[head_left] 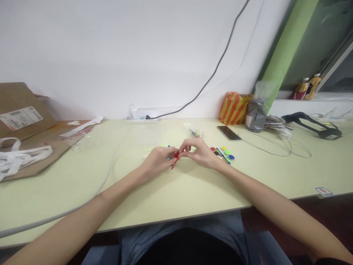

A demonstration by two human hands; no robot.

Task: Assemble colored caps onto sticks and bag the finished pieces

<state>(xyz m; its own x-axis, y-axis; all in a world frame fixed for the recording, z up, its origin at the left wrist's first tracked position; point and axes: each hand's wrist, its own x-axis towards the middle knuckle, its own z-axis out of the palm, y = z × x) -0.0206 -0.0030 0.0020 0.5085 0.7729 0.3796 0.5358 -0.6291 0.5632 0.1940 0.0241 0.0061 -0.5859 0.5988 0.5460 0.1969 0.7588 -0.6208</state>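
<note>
Denim-covered lap [220,224] at bottom edge, bare forearms reaching over the pale green desk [193,198]. Left hand [157,162] and right hand [197,152] close together mid-desk, fingertips meeting around a small red plastic piece [174,163] that pokes out below them, tilted. Blue bit [168,157] right at the left hand's fingers, can't tell if joined to the red piece. Thumbs and forefingers of both hands look pinched on it, other fingers loosely curled, exact contact partly hidden. Piece looks light and thin, fairly stiff, maybe fragile at the ends; fingertip pinch at its middle seems the best hold. Just right of right hand: coloured plastic discs [224,148] and blue-yellow strips [223,155]. Far side: clear plastic bag [194,133], black smartphone [228,133], white power strip [140,119]. Far left: kraft cardboard envelope [19,110], white straps [16,158]. Far right: orange-striped bag [234,108], grey taped pouch [256,118], thin wire loop [275,145]
</note>
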